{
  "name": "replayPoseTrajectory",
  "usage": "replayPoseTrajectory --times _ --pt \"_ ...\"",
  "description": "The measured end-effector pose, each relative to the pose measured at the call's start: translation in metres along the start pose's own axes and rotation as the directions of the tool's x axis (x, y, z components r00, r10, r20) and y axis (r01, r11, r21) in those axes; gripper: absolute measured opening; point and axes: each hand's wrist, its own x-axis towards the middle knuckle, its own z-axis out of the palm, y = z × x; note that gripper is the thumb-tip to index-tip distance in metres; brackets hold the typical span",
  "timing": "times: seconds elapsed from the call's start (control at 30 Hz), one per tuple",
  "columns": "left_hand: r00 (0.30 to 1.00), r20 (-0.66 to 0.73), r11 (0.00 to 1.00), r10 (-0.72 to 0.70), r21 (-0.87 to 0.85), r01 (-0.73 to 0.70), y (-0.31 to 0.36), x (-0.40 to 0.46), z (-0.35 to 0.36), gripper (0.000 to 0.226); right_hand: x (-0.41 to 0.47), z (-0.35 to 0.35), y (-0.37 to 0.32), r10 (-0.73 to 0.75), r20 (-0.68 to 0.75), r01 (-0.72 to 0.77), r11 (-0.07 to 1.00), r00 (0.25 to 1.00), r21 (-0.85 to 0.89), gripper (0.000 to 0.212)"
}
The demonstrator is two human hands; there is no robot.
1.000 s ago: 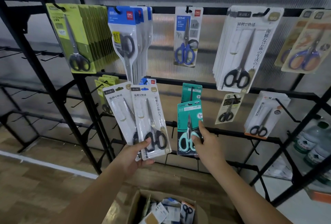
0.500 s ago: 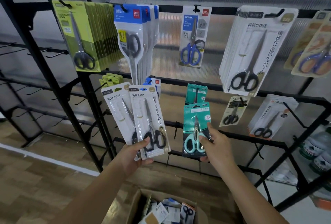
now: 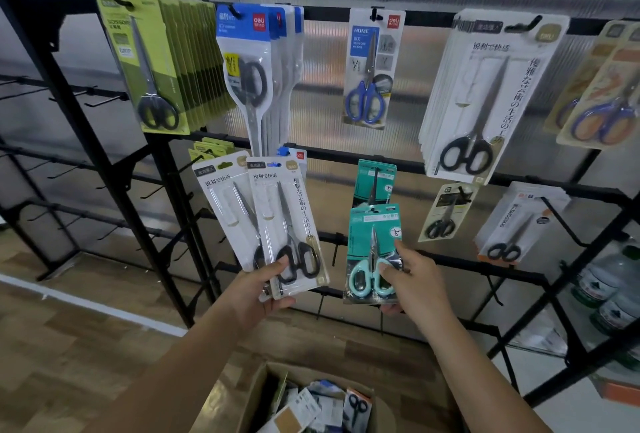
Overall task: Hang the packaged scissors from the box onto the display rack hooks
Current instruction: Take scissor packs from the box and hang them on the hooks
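Head view only.

Left hand (image 3: 256, 289) gripped two white packs (image 3: 263, 218) by their lower ends, thumb across the front one, held fanned and upright in front of the rack (image 3: 166, 169). Neither pack was on a hook.

Right hand (image 3: 415, 280) pinched a teal pack (image 3: 372, 252) at its lower part, thumb on the front over the mint handles. The pack stood just below a matching teal pack on the rack (image 3: 375, 181). Its hang hole appeared not yet on the hook, though this was hard to tell for certain.

Box (image 3: 259, 394) sat on the floor at bottom centre, open, with several packs still inside, count not readable.

Rack status: top row carried a green stack (image 3: 156, 62), a blue-topped stack (image 3: 256, 65), a single blue-handled pack (image 3: 372, 65), a large white stack (image 3: 485, 96) and an orange stack (image 3: 602, 93) at far right. The second row carried fewer, smaller packs. Hooks on the left section (image 3: 69, 96) hung bare.

Judgement: task partly done. Much stock was already hung. Left to do were the three packs in the hands (the white ones likely belong with the large white stack at upper right) and the remainder in the box.
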Motion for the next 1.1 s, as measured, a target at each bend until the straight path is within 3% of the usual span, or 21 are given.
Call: replayPoseTrajectory --times 0.2,0.33,0.5,0.57,0.67,0.73,0.83,0.93,1.1 --pt "1.0 0.001 1.0 0.0 0.009 0.0 -0.005 -0.001 0.0 0.023 0.015 0.011 0.005 -0.012 -0.02 0.012 0.999 1.0 0.031 0.052" --pt "1.0 -0.009 1.0 -0.003 0.014 0.003 -0.004 -0.003 0.004 0.029 0.061 0.01 -0.005 -0.07 -0.033 0.065 0.99 0.997 -0.127 0.056" --pt "1.0 0.018 1.0 -0.009 0.012 0.009 -0.01 -0.004 0.007 0.028 0.079 0.006 -0.008 -0.008 0.028 0.015 0.957 1.0 -0.29 0.064" --pt "0.999 0.035 0.999 -0.025 0.026 0.024 -0.015 -0.002 0.007 0.021 0.06 0.01 -0.003 -0.041 0.048 0.049 0.98 0.998 -0.194 0.051" --pt "0.997 0.059 0.998 -0.056 0.046 0.053 -0.024 0.001 0.009 0.017 0.017 0.021 0.004 0.019 0.277 -0.04 0.997 0.961 0.069 0.024" --pt "0.992 0.109 0.995 -0.07 0.078 0.061 -0.03 0.0 0.014 0.027 0.0 0.029 0.011 0.026 0.353 -0.086 0.984 0.935 0.155 0.01" --pt "0.983 0.167 0.993 -0.079 0.098 0.063 -0.032 0.001 0.024 0.037 -0.005 0.03 0.017 0.033 0.27 -0.087 0.978 0.962 0.192 0.02" --pt "0.967 0.242 0.996 -0.075 0.056 0.063 -0.021 0.004 0.034 0.024 -0.002 0.017 0.012 0.013 0.134 -0.051 0.957 0.991 0.286 0.022" --pt "0.92 0.39 0.996 -0.047 0.084 0.015 0.01 0.003 0.051 0.039 -0.001 -0.017 -0.001 -0.079 -0.074 0.103 0.899 0.994 0.425 0.026"
